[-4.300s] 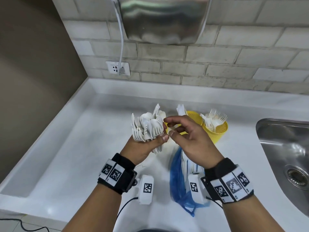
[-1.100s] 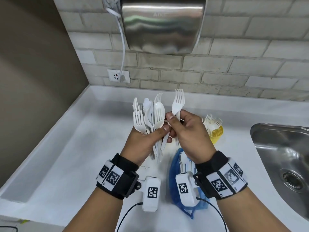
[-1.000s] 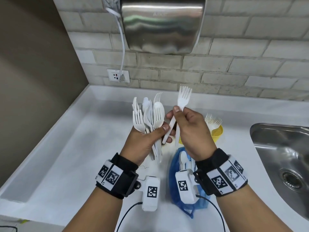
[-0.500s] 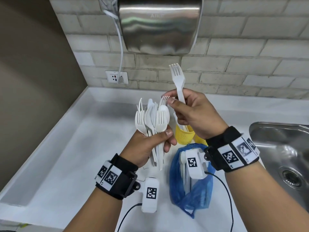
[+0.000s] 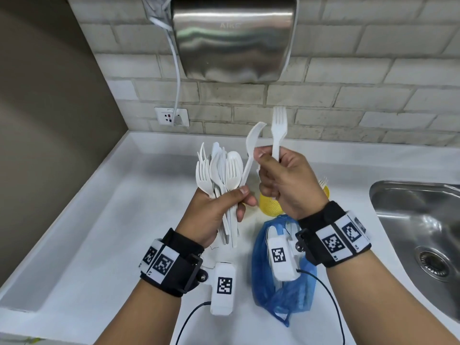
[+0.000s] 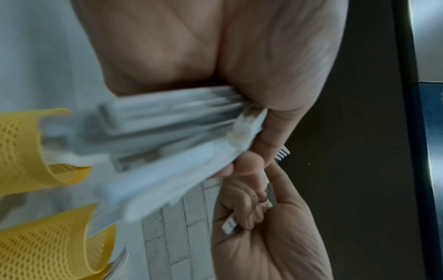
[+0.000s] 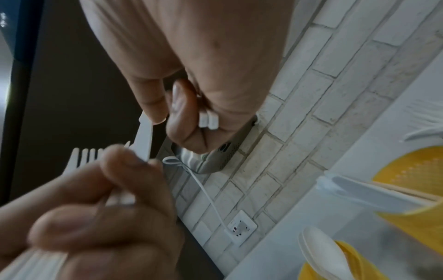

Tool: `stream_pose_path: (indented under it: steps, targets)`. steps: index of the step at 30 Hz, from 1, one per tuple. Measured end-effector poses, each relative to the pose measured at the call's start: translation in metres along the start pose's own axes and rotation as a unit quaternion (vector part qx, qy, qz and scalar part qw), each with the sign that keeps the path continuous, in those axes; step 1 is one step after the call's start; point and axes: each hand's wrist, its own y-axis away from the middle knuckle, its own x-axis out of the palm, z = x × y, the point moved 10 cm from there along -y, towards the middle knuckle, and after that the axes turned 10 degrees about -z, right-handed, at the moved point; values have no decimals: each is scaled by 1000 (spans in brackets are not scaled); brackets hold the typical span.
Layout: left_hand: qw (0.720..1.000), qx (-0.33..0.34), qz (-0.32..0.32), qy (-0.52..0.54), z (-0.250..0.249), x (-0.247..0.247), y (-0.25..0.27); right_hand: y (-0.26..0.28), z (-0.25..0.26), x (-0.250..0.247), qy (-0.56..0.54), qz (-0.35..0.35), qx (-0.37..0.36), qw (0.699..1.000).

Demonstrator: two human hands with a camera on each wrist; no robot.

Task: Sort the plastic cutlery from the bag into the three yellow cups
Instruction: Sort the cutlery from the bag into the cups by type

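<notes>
Spoon (image 5: 251,148) now pulled from bundle (image 5: 219,175) gripped by left hand (image 5: 214,210); fork (image 5: 278,130) and spoon pinched by right hand (image 5: 286,185), kept apart for cups (image 5: 270,206) at 1 o'clock.

wall: pale brick (image 5: 348,100) | steel hand dryer (image 5: 234,38) | socket (image 5: 171,117) | white counter (image 5: 99,220) | steel sink (image 5: 423,232)

two hands (image 5: 214,210); two yellow cups (image 6: 21,151) in view; one blue bag (image 5: 281,292)
</notes>
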Motion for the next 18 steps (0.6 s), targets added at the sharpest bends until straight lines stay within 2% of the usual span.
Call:
stream_pose_path:
  steps: [7, 14, 18]
  targets:
    - [999, -34, 12, 40, 3, 7, -1, 26, -3, 20, -15, 64, 4, 998]
    - [998, -52, 8, 14, 8, 6, 2, 5, 11, -3, -40, -68, -51, 996]
    - [999, -51, 13, 2, 7, 5, 3, 1, 25, -5, -59, -37, -81, 994]
